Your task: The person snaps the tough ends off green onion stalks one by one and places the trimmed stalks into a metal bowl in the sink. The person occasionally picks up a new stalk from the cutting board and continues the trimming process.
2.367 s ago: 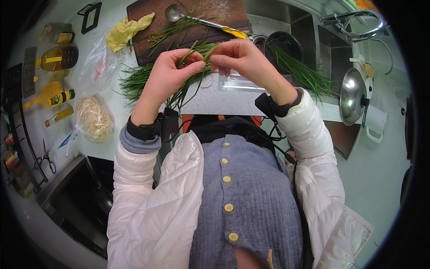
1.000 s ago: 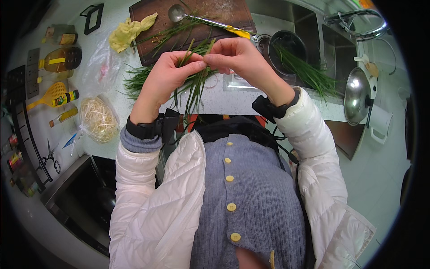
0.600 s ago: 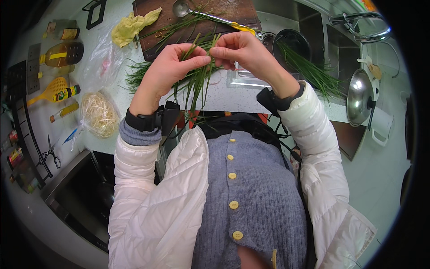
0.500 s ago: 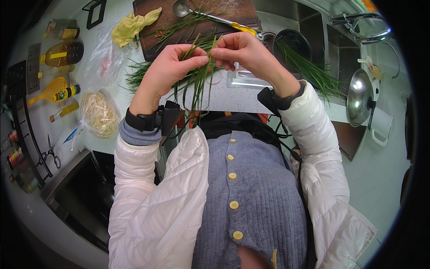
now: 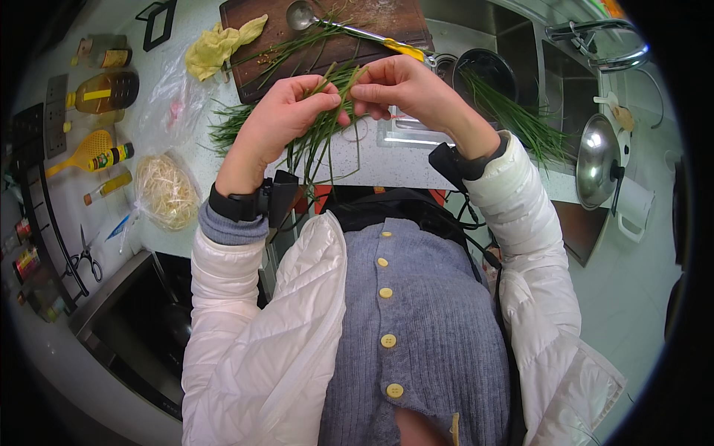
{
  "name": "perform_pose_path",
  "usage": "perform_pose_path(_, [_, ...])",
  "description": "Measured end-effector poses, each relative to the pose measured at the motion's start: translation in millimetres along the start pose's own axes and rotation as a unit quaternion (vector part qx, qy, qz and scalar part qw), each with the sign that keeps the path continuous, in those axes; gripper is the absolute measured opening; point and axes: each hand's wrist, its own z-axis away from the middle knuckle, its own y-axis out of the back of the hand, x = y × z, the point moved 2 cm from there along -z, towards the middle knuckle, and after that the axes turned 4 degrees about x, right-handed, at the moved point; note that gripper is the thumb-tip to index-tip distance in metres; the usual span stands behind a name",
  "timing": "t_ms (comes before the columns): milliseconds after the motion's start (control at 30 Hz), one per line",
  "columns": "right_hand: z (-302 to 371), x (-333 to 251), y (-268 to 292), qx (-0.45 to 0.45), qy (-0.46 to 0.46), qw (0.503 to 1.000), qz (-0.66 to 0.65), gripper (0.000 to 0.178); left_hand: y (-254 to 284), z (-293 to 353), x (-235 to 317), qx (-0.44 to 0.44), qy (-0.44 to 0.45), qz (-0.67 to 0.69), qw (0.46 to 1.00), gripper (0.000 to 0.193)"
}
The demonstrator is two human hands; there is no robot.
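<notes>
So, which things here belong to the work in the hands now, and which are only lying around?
In the work:
held chives
left hand
right hand
probably the second chive bunch at the black pot

Lying around:
yellow-handled ladle
yellow cloth
scissors
domed pan lid

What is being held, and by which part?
The left hand holds long green stalks near their upper ends; the right hand is at those ends, its grip unclear.

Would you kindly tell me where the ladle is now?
In the head view, the ladle lies across the wooden board at top centre, beyond the right hand.
</notes>
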Motion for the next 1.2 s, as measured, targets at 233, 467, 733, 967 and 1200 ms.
perform_pose_path(233, [-2.9, 3.3, 7.3, 0.047, 0.008, 0.999, 0.002, 0.015, 5.1, -4.2, -14.1, -0.014, 0.019, 0.036, 0.999, 0.019])
perform_pose_path(467, [-20.1, -4.2, 57.3, 0.162, 0.152, 0.951, -0.217, 0.016, 35.8, 25.6, -11.2, 0.06, -0.013, -0.06, 0.996, 0.023])
perform_pose_path(733, [-57.7, 59.7, 62.7, 0.254, 0.048, 0.96, 0.108, 0.018, 85.1, 56.7, -4.1, 0.141, -0.027, -0.182, 0.973, 0.027])
perform_pose_path(967, [-49.8, 103.4, 45.1, 0.172, 0.109, 0.839, 0.504, 0.018, 60.5, 19.4, -15.1, 0.147, -0.064, -0.05, 0.986, 0.023])
perform_pose_path(1200, [-47.5, 106.8, 35.7, 0.203, 0.145, 0.789, 0.561, 0.014, 36.0, -10.3, -21.7, 0.159, -0.141, -0.251, 0.945, 0.016])
